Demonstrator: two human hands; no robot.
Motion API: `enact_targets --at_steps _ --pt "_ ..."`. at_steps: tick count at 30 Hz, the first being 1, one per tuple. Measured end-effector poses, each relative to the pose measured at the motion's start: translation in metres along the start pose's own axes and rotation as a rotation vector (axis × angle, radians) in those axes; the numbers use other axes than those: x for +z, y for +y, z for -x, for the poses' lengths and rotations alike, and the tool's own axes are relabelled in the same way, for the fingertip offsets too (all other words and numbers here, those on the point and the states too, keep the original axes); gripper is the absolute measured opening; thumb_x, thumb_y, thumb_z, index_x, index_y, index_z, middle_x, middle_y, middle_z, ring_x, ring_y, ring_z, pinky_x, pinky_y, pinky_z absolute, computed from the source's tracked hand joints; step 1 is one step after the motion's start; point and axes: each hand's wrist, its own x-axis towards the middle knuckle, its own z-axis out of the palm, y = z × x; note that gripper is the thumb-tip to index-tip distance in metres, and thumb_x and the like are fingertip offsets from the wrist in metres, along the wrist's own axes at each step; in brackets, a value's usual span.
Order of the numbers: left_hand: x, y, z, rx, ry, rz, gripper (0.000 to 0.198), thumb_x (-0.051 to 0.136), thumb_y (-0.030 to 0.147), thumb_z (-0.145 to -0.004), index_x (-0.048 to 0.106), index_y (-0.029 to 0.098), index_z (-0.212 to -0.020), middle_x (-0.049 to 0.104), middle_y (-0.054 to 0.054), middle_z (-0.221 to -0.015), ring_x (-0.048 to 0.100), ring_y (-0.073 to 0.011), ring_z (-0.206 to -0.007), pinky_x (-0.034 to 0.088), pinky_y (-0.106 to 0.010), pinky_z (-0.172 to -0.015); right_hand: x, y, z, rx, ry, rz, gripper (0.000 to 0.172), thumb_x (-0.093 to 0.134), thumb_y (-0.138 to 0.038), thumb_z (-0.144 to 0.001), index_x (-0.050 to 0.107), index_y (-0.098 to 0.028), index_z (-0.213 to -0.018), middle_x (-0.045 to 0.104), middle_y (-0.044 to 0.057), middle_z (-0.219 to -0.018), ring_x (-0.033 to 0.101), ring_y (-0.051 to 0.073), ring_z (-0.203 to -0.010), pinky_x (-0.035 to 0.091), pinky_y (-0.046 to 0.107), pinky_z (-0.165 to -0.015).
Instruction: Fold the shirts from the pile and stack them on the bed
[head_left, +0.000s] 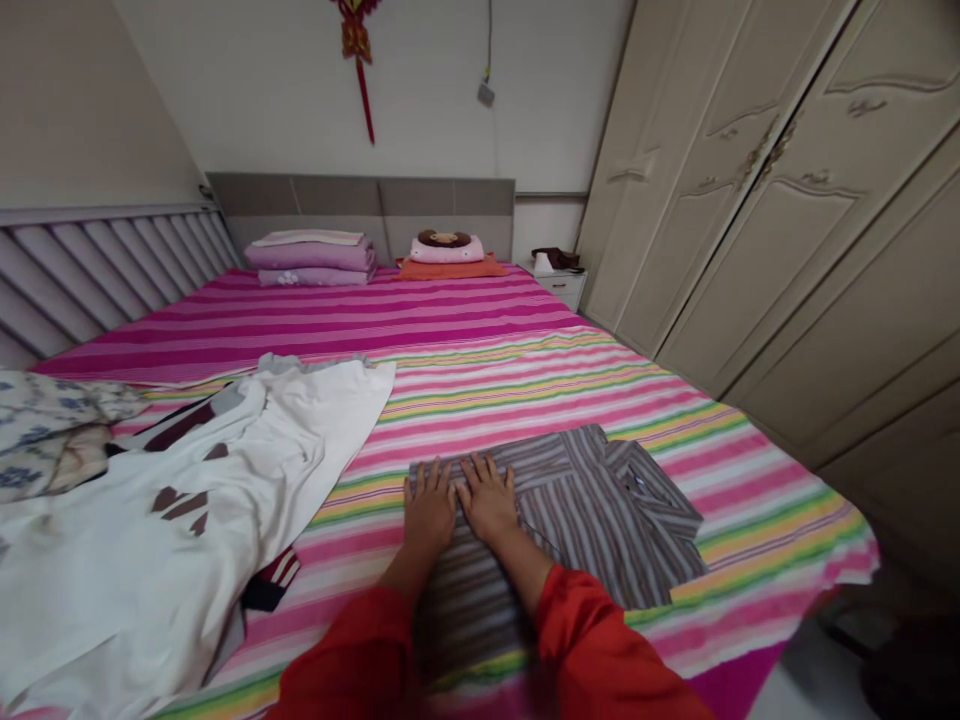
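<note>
A grey-and-brown striped collared shirt lies folded on the bed, its collar pointing right. On the shirt's far left part rests my left hand, flat with fingers apart. My right hand lies flat just beside it, fingers spread over the same cloth. The two hands nearly touch at the thumbs. Red sleeves cover both forearms, and they hide some of the shirt's near side.
A heap of clothes with a white printed garment covers the left of the striped bed sheet. Folded purple bedding and a pink pillow sit by the headboard. A wardrobe lines the right side.
</note>
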Motion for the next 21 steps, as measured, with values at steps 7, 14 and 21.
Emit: enact_targets --at_steps 7,14,21 --pt "-0.010 0.001 0.002 -0.012 -0.021 0.049 0.049 0.031 0.027 -0.096 0.050 0.019 -0.140 0.043 -0.008 -0.151 0.035 -0.0299 -0.141 0.027 -0.057 -0.115 -0.023 0.026 0.020 0.074 0.084 0.067 0.049 0.034 -0.029 -0.097 0.046 -0.021 -0.144 0.039 0.009 -0.154 0.023 0.028 -0.146 0.001 0.060 -0.116" --pt "-0.003 0.010 0.067 0.070 0.103 0.024 0.047 0.031 0.023 -0.094 0.056 0.019 -0.134 0.050 -0.010 -0.146 0.041 -0.0276 -0.138 0.030 -0.053 -0.114 0.001 0.004 0.083 -0.070 0.102 -0.017 0.048 0.035 -0.041 -0.098 0.044 -0.031 -0.144 0.039 0.003 -0.154 0.028 0.025 -0.145 0.007 0.055 -0.118" --pt "0.006 -0.035 0.088 -0.044 0.231 0.226 0.050 0.027 0.031 -0.095 0.053 0.014 -0.134 0.056 -0.014 -0.140 0.048 -0.0264 -0.132 0.040 -0.046 -0.109 -0.009 0.068 0.117 0.046 0.212 0.046 0.047 0.036 -0.032 -0.098 0.046 -0.031 -0.143 0.044 0.004 -0.151 0.030 0.024 -0.144 0.012 0.053 -0.118"
